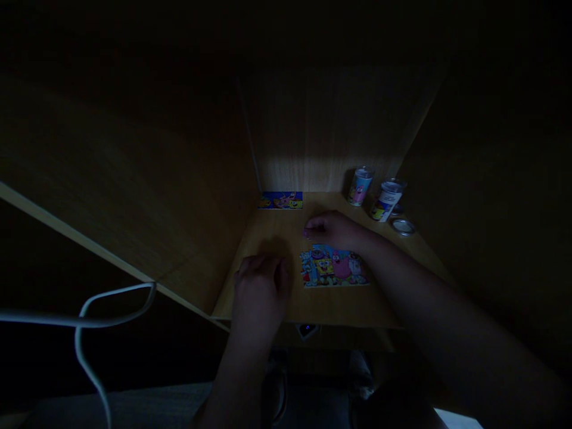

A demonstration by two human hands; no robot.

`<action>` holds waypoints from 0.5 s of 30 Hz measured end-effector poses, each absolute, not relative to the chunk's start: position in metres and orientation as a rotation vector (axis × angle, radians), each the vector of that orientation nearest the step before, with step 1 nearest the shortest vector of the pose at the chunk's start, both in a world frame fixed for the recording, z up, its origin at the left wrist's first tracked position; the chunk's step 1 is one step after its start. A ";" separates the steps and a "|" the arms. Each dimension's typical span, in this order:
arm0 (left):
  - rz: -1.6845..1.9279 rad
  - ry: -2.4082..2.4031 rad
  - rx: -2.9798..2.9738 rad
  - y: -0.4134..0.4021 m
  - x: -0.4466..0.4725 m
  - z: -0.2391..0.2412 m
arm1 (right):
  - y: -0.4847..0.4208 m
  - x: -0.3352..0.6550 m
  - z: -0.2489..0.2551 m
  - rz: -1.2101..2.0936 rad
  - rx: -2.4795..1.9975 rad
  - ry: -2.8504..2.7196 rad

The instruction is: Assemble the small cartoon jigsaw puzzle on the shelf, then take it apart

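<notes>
A partly assembled cartoon jigsaw puzzle point(336, 269) lies flat on the wooden desktop, its upper left edge uneven. Just above it, my right hand point(328, 229) is closed in a pinch on a small purplish puzzle piece point(307, 233). To the left of the puzzle, my left hand point(263, 277) is low over the wood with its fingers curled under; whatever they may hold is hidden. Farther back, by the rear panel, lies a second rectangular cartoon puzzle strip point(280, 201), apart from both hands. The light is dim, so small details are hard to make out.
Two clear-topped cartoon canisters point(360, 187) stand at the back right, with a round lid point(403, 226) beside the nearer one. Wooden panels point(286, 137) enclose the desktop point(268, 232). A white cable point(96, 322) loops at left. A small lit device point(307, 329) is below the front edge.
</notes>
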State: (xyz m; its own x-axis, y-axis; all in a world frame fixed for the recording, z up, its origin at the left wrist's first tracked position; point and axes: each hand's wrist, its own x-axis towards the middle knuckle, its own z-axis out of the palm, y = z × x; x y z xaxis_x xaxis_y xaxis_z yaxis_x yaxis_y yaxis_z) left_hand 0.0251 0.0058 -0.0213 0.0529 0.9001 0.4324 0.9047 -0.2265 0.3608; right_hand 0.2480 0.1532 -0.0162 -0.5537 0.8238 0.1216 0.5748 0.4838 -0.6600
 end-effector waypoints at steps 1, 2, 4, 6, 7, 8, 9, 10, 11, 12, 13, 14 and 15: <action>-0.928 -1.950 -2.264 0.006 0.025 -0.022 | 0.154 0.249 -0.016 0.764 -1.184 -2.306; -0.928 -1.948 -2.264 0.006 0.025 -0.022 | 0.154 0.249 -0.015 0.738 -1.202 -2.304; -0.923 -1.935 -2.286 0.007 0.025 -0.022 | 0.154 0.251 -0.013 0.690 -1.226 -2.309; -0.923 -1.918 -2.317 0.006 0.026 -0.020 | 0.154 0.252 -0.012 0.647 -1.243 -2.308; -0.920 -1.907 -2.335 0.006 0.027 -0.019 | 0.154 0.252 -0.011 0.637 -1.253 -2.307; -0.913 -1.895 -2.354 0.005 0.027 -0.018 | 0.154 0.253 -0.011 0.636 -1.263 -2.304; -0.902 -1.883 -2.372 0.004 0.028 -0.018 | 0.153 0.253 -0.010 0.642 -1.269 -2.299; -0.884 -1.871 -2.392 0.004 0.028 -0.017 | 0.153 0.253 -0.010 0.654 -1.272 -2.297; -0.864 -1.861 -2.408 0.003 0.028 -0.016 | 0.153 0.253 -0.011 0.668 -1.274 -2.297; -0.847 -1.855 -2.420 0.002 0.029 -0.016 | 0.152 0.253 -0.011 0.678 -1.274 -2.301; -0.833 -1.851 -2.428 0.002 0.029 -0.016 | 0.152 0.253 -0.011 0.678 -1.274 -2.304; -0.825 -1.848 -2.435 0.002 0.029 -0.016 | 0.153 0.253 -0.012 0.673 -1.274 -2.306; -0.820 -1.844 -2.444 0.002 0.030 -0.016 | 0.153 0.253 -0.012 0.664 -1.275 -2.309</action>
State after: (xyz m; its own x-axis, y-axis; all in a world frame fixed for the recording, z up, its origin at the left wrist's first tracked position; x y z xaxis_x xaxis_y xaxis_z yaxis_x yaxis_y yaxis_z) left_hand 0.0295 0.0017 -0.0157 0.1893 0.9042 0.3829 0.8898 -0.3229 0.3225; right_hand 0.2529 0.1528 -0.0121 -0.4921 0.8610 0.1290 0.6609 0.4659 -0.5883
